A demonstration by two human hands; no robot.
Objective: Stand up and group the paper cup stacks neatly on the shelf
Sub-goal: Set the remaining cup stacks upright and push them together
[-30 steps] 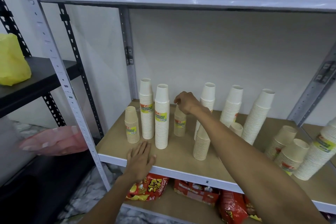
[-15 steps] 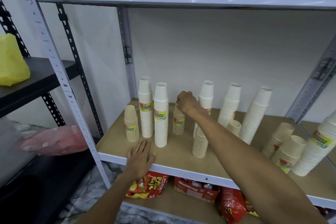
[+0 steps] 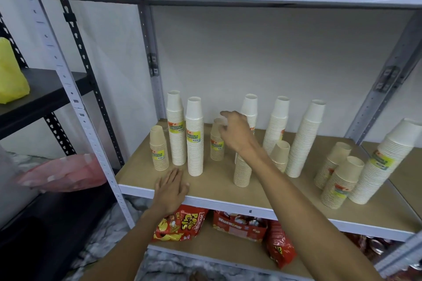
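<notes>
Resting flat with fingers straight, the left hand (image 3: 171, 189) lies on the front edge of the shelf (image 3: 296, 207). Just behind it, at the left end, a tan stack (image 3: 159, 148) and two tall ones, the back stack (image 3: 175, 130) and the front stack (image 3: 194, 137), stand upright close together.

The right hand (image 3: 236, 136) hangs over the shelf, fingers loosely spread and holding nothing. Its fingertips (image 3: 225, 114) are blurred beside the top of the labelled stack (image 3: 216, 146), which stands upright a little apart from the left group; I cannot tell whether they touch it.

Under the forearm stands a mid stack (image 3: 242, 171), near the front. Behind the hand rises a rear stack (image 3: 250, 105). To its right two tall white stacks, the leaning stack (image 3: 276, 121) and the tilted stack (image 3: 304, 139), slant leftward, with a small stack (image 3: 280, 155) between them.

Well apart at the right end, two tan stacks, one behind (image 3: 332, 162) and one in front (image 3: 340, 183), lean beside a wide stack (image 3: 383, 162), also tilted.

Snack bags (image 3: 182, 223) lie on the level below. A yellow bag (image 3: 11, 73) sits on the black shelf (image 3: 52, 89) to the left.
</notes>
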